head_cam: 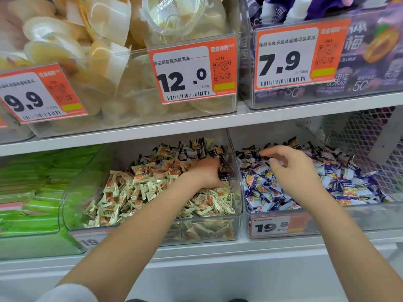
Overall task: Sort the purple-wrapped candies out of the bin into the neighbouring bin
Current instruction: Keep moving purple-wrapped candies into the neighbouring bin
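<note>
The left hand [206, 171] has its fingers buried among purple-wrapped candies [214, 152] at the far end of the cream-candy bin [152, 223]; their grip cannot be told. The right hand [290, 165] hovers with fingers [267, 151] loosely curled, holding nothing, over the neighbouring bin [327, 219].

Clear glossy plastic bins [238, 223] hold shiny crinkled foil-wrapped candies [130, 192]; smooth white shelf [196, 125]; paper price tags [192, 70].
</note>
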`<state>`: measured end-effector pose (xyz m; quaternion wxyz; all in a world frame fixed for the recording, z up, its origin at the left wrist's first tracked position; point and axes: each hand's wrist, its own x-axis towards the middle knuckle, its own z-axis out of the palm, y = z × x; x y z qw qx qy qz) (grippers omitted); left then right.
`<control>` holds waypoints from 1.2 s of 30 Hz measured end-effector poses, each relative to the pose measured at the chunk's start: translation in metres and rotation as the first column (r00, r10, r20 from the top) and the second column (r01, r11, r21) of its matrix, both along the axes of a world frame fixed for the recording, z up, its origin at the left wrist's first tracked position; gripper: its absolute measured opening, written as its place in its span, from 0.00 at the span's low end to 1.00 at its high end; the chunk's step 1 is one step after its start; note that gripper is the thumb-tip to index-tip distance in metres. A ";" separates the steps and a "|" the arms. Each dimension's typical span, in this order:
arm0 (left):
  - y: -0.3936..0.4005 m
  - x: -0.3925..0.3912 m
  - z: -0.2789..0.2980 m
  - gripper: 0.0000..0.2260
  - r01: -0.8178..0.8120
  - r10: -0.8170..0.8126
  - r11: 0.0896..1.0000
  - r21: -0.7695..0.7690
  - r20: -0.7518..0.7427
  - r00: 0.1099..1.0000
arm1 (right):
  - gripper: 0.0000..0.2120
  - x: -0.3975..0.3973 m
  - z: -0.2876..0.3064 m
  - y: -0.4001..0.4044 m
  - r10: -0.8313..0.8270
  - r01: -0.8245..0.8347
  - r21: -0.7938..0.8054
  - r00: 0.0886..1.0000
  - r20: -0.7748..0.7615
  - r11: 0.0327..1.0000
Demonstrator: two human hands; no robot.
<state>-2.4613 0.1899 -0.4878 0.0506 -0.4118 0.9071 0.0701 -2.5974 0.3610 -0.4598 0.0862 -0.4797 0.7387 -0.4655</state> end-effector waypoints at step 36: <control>0.072 0.040 0.064 0.07 0.174 -0.104 0.985 0.019 -0.735 0.670 | 0.14 0.004 0.009 0.009 0.039 -0.028 -0.089 0.992 0.116 0.996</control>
